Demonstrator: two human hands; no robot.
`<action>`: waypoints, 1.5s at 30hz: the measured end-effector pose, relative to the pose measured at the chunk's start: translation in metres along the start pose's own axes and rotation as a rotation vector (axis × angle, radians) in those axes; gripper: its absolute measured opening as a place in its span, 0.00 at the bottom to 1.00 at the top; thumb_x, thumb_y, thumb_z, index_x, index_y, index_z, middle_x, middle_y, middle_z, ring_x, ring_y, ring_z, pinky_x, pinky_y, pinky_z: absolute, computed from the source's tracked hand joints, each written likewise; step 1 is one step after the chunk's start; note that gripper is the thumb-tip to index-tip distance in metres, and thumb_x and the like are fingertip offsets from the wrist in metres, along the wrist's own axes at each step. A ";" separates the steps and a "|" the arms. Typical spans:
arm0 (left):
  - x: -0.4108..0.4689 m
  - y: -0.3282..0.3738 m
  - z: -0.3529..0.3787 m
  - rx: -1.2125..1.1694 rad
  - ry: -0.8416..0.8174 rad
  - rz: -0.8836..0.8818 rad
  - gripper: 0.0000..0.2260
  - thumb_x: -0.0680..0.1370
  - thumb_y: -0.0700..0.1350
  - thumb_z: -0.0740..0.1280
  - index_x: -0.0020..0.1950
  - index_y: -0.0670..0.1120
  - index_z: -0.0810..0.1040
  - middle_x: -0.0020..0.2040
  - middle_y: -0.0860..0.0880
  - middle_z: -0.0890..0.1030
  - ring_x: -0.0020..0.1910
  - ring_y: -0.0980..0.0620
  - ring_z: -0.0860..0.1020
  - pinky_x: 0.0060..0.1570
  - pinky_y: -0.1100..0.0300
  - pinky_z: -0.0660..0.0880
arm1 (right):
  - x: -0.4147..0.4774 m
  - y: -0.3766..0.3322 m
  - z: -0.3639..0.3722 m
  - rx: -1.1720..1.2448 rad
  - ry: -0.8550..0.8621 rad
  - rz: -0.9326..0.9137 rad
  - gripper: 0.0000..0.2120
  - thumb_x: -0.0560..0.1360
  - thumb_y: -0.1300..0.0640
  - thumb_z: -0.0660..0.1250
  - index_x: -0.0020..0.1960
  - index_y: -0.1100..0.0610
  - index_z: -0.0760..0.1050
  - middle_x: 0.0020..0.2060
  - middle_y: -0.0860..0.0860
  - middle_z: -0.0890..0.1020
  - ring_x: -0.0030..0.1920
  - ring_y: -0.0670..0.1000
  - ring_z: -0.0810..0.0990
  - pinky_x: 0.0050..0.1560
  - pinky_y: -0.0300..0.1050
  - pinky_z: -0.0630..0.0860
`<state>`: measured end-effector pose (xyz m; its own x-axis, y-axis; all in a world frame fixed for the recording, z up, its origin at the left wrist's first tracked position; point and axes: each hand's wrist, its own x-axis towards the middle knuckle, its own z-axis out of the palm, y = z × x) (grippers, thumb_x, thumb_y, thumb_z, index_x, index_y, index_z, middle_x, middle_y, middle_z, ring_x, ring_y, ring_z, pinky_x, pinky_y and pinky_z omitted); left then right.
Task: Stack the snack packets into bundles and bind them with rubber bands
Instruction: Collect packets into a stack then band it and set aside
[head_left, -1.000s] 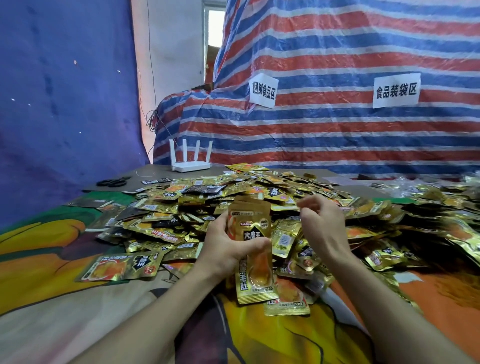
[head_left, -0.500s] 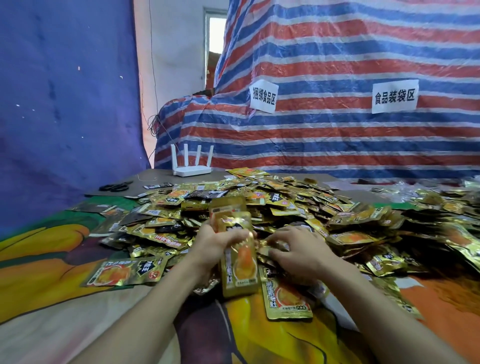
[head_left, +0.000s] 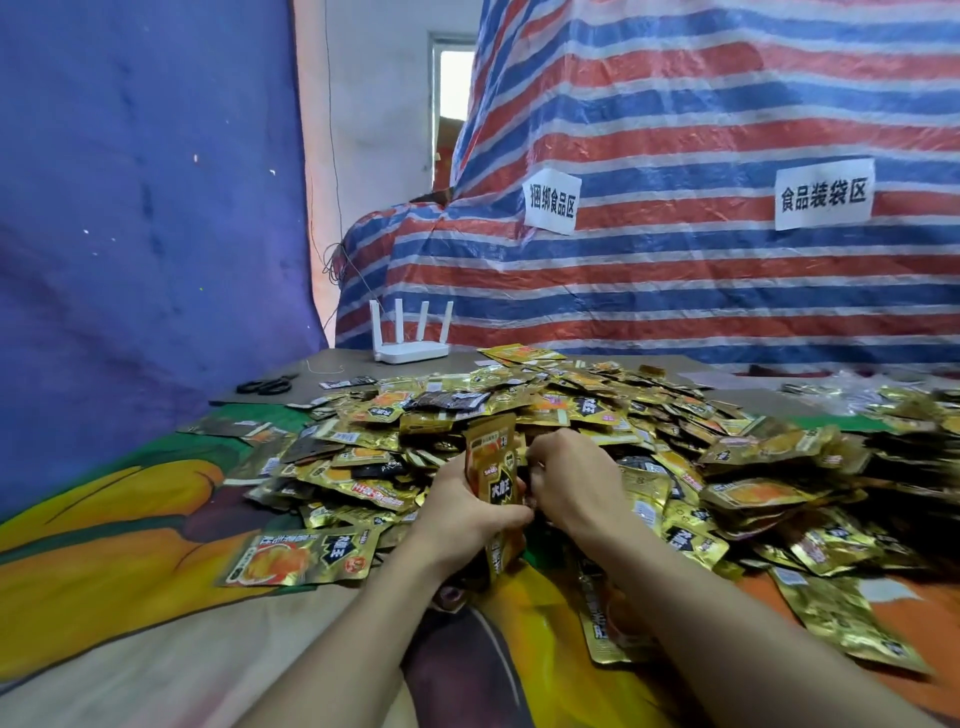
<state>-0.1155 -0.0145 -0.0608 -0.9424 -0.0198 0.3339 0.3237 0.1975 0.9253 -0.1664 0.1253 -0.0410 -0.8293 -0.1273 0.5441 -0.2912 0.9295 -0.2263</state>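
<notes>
A small upright stack of gold snack packets (head_left: 492, 467) stands in front of me, gripped around its lower half by my left hand (head_left: 462, 514). My right hand (head_left: 576, 483) is pressed against the stack's right edge, its fingers curled and pinching there. A big loose pile of gold packets (head_left: 649, 431) spreads behind and to the right of both hands. No rubber band is visible.
One packet (head_left: 301, 558) lies flat at the left on the colourful cloth, and another (head_left: 608, 623) sits under my right forearm. Black scissors (head_left: 265, 385) and a white router (head_left: 410, 338) are at the back left. A striped tarp (head_left: 675, 286) rises behind the pile.
My right hand rose from the pile and closed in on the stack's right edge. My left hand kept the stack and turned it more upright.
</notes>
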 end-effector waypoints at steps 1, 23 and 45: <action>0.000 0.000 -0.001 -0.022 -0.009 -0.018 0.15 0.68 0.28 0.77 0.48 0.45 0.82 0.36 0.52 0.85 0.38 0.54 0.84 0.43 0.60 0.82 | -0.002 -0.001 0.002 0.011 0.032 0.009 0.09 0.77 0.57 0.65 0.50 0.54 0.84 0.44 0.52 0.84 0.48 0.56 0.82 0.40 0.46 0.72; -0.006 0.022 0.025 -0.282 0.079 0.026 0.29 0.69 0.27 0.76 0.60 0.47 0.65 0.52 0.42 0.80 0.43 0.54 0.84 0.40 0.56 0.82 | -0.020 -0.015 -0.034 1.432 -0.097 0.341 0.11 0.83 0.56 0.60 0.49 0.59 0.79 0.47 0.64 0.81 0.49 0.61 0.80 0.50 0.57 0.76; -0.010 0.018 0.013 -0.130 0.056 0.092 0.08 0.58 0.37 0.72 0.32 0.35 0.77 0.29 0.42 0.80 0.28 0.46 0.79 0.29 0.55 0.77 | -0.033 -0.027 -0.032 1.683 -0.455 0.493 0.18 0.79 0.45 0.56 0.44 0.55 0.77 0.35 0.51 0.80 0.34 0.49 0.79 0.35 0.40 0.73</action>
<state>-0.1013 0.0022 -0.0501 -0.9033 -0.0632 0.4244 0.4200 0.0721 0.9046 -0.1158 0.1154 -0.0265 -0.9469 -0.3214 0.0072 0.1157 -0.3615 -0.9252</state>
